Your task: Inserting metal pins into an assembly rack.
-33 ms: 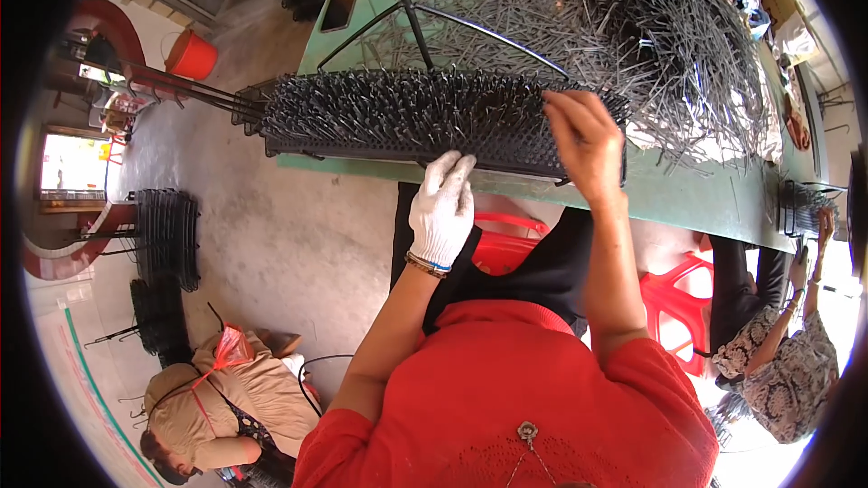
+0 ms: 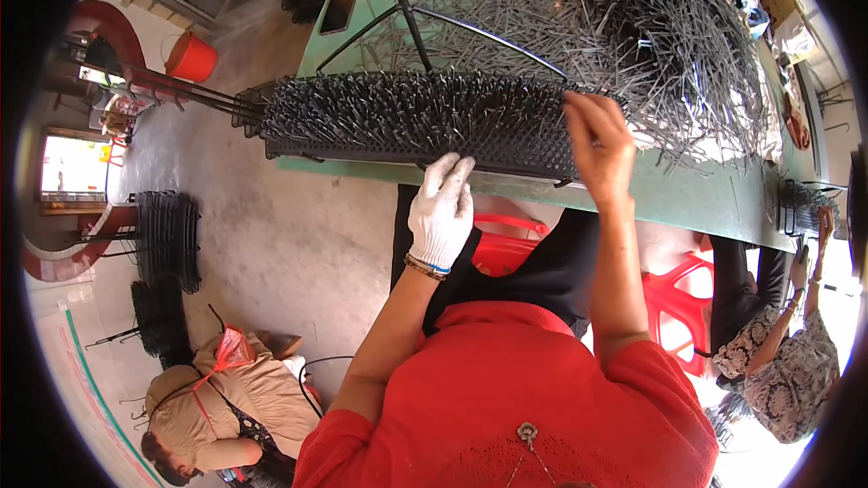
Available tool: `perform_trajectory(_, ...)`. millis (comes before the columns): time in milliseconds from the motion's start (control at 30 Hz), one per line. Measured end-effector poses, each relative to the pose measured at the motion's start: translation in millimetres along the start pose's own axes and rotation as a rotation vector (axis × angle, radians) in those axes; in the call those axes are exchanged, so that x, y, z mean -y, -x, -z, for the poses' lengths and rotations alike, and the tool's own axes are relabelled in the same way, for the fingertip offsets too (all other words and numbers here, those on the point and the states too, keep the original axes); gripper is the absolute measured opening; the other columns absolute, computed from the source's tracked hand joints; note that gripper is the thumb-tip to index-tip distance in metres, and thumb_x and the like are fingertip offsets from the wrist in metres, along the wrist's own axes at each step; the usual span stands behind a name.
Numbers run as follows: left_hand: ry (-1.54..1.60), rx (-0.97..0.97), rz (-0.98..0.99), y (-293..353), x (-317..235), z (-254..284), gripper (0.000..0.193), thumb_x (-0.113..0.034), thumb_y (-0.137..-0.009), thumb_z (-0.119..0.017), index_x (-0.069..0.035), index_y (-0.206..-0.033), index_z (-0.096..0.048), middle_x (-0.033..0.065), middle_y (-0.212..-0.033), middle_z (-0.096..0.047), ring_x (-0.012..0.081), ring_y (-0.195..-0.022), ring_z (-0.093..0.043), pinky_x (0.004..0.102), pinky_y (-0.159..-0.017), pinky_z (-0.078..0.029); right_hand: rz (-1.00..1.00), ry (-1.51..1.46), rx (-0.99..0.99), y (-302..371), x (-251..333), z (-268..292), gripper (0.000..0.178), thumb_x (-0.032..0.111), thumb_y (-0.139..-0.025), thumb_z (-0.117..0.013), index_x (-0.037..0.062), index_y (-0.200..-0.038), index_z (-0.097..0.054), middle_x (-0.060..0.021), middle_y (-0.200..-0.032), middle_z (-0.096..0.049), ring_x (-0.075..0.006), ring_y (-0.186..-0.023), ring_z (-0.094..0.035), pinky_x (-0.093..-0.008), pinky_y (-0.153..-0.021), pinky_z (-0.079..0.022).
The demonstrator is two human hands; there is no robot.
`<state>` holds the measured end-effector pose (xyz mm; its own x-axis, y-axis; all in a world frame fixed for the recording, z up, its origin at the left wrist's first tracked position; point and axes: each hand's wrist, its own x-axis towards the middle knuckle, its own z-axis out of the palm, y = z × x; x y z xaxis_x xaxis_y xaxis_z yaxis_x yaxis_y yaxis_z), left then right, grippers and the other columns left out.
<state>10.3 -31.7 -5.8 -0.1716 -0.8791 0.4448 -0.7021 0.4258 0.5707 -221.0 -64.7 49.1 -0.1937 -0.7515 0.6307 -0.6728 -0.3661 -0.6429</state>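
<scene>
A long black rack (image 2: 407, 117) bristling with thin dark metal pins lies along the near edge of a green table (image 2: 696, 203). My left hand (image 2: 441, 212), in a white glove, reaches up with straight fingers and touches the rack's near edge. My bare right hand (image 2: 601, 145) is at the rack's right end, its fingers curled and pinching what looks like a thin pin. Behind it a large loose heap of the same pins (image 2: 651, 36) covers the table.
Red plastic stools (image 2: 678, 303) stand under the table by my legs. A person in patterned clothes (image 2: 787, 380) works at the right end. Another person (image 2: 217, 398) crouches at lower left near stacked black wire frames (image 2: 167, 244). An orange bucket (image 2: 192, 59) stands far left.
</scene>
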Motion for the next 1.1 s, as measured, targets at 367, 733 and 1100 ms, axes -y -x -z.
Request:
perform_trajectory(367,-0.054,0.088,0.021,-8,-7,8,0.034,-0.004,-0.082,-0.064,-0.013,-0.115,-0.068,0.0108,-0.118,-0.062,0.0285,-0.088,-0.067,0.0354,-0.076,-0.056,-0.542,0.085,-0.335,90,-138,49,0.028,0.018,-0.094,-0.065,0.0066,-0.119,-0.067,-0.0028,-0.089,-0.066,-0.0046,-0.056,-0.047,-0.0225,-0.051,-0.039)
perform_trajectory(733,-0.306,0.296,0.03,-54,-26,16,0.017,-0.013,-0.086,-0.064,-0.01,-0.102,-0.07,0.0104,-0.099,-0.065,0.0326,-0.081,-0.067,0.0395,-0.071,-0.054,-0.665,-0.189,-0.34,113,-148,38,0.025,0.013,-0.093,-0.067,0.0031,-0.117,-0.066,0.0016,-0.085,-0.06,-0.0028,-0.064,-0.046,-0.0192,-0.056,-0.04)
perform_trajectory(1100,0.054,0.38,-0.126,-187,-80,7,0.023,-0.017,-0.087,-0.064,-0.006,-0.106,-0.068,0.0149,-0.094,-0.067,0.0296,-0.085,-0.066,0.0363,-0.078,-0.053,-0.607,-0.025,-0.255,102,-133,44,0.02,0.009,-0.092,-0.066,0.0051,-0.111,-0.068,-0.0009,-0.08,-0.06,-0.0071,-0.062,-0.046,-0.0229,-0.056,-0.041)
